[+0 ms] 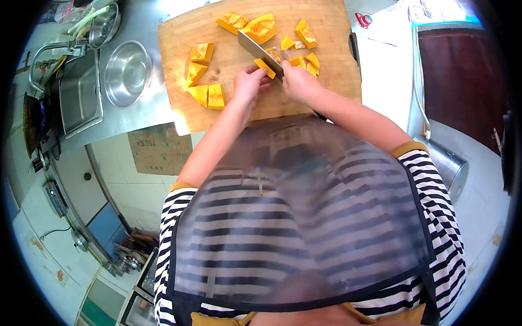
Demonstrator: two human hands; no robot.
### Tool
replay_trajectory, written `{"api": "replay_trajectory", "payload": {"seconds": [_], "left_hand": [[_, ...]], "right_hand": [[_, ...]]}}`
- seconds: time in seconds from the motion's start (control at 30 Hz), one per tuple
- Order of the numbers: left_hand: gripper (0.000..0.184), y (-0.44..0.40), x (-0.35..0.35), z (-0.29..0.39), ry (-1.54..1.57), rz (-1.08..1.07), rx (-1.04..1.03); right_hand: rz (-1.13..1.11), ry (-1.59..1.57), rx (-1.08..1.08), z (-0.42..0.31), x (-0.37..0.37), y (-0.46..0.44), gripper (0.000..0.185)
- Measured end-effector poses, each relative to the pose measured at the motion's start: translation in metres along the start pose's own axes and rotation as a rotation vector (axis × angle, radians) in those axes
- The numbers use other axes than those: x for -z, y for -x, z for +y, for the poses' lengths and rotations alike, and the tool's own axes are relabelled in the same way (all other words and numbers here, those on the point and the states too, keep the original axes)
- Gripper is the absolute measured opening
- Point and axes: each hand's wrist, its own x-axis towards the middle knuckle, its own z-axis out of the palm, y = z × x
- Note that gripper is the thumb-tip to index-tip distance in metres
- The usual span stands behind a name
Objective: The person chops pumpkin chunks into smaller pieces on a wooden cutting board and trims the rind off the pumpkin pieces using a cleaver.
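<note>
A wide-bladed cleaver (255, 50) is gripped in my right hand (298, 82), its blade slanting up to the left over the wooden cutting board (231, 62). Against the blade's left side, my left hand (250, 85) pinches a small piece of pumpkin (265, 68). Pumpkin chunks (202, 52) lie in a loose column on the board's left. Larger pumpkin wedges (259, 28) rest beyond the blade, and another wedge (306, 33) sits at the upper right. Small pumpkin bits (311, 64) and trimmings are scattered right of the cleaver, partly hidden by it and my right hand.
Left of the board, a steel bowl (129, 73) stands on the metal counter beside a sink (81, 95) with a faucet (57, 46). Another bowl (103, 27) holds green onions (89, 20). A metal cylinder (447, 167) stands at the lower right.
</note>
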Motion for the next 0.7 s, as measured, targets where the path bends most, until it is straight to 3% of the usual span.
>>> {"api": "replay_trajectory", "payload": {"seconds": [0.17, 0.33, 0.4, 0.43, 0.5, 0.53, 0.57, 0.63, 0.67, 0.7], "left_hand": [[0.034, 0.004, 0.029, -0.007, 0.07, -0.103, 0.045], [0.028, 0.005, 0.033, -0.007, 0.065, -0.009, 0.026], [0.03, 0.002, 0.029, -0.013, -0.397, 0.107, -0.113], [0.03, 0.002, 0.032, -0.015, -0.381, 0.14, -0.113], [0.035, 0.009, 0.031, -0.008, -1.1, 0.281, -0.48], [0.035, 0.019, 0.031, -0.009, -1.045, 0.315, -0.63], [0.035, 0.031, 0.032, -0.001, -1.039, 0.334, -0.629], [0.035, 0.045, 0.039, 0.013, -1.345, 0.294, -0.61], [0.035, 0.044, 0.048, 0.011, -1.343, 0.31, -0.613], [0.036, 0.043, 0.059, 0.003, -1.431, 0.377, -0.711]], "right_hand": [[0.022, 0.064, -0.011, 0.013, 0.013, 0.005, 0.025], [0.018, 0.146, -0.01, 0.033, 0.026, 0.029, 0.023], [0.021, 0.149, 0.046, 0.04, 0.024, 0.035, 0.022], [0.022, 0.161, 0.023, 0.041, 0.024, 0.036, 0.023], [0.021, 0.177, 0.02, 0.039, 0.023, 0.037, 0.024], [0.022, 0.194, 0.002, 0.037, 0.023, 0.036, 0.023], [0.023, 0.213, -0.02, 0.037, 0.023, 0.037, 0.022], [0.027, 0.209, 0.005, 0.039, 0.024, 0.036, 0.022], [0.029, 0.199, 0.015, 0.039, 0.023, 0.034, 0.022], [0.029, 0.203, 0.029, 0.04, 0.023, 0.033, 0.022]]}}
